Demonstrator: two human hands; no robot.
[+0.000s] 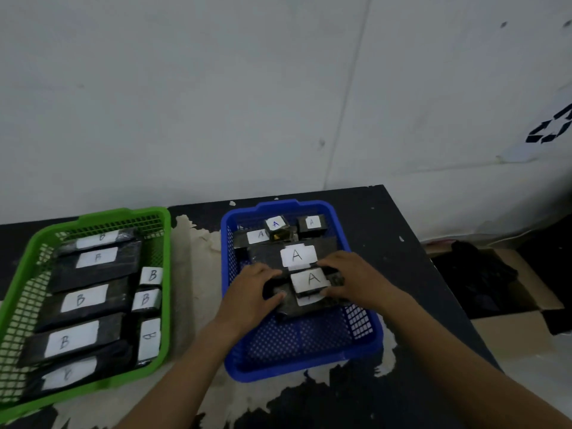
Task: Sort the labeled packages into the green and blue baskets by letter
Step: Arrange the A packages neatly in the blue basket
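Observation:
A blue basket [305, 363] stands at the middle of the table and holds several black packages with white "A" labels. Both hands reach into it. My left hand [252, 294] and my right hand [356, 280] grip the two ends of a black package labelled "A" [311, 281], which lies on top of other packages near the basket's middle. A bigger "A" package [297, 255] lies just behind it. To the left, a green basket [161, 305] is filled with several black packages labelled "B" [82, 300].
The dark table top [399, 230] has worn, peeled pale patches between and in front of the baskets. An open cardboard box [507, 317] with dark contents sits past the table's right edge. A white wall runs behind the table.

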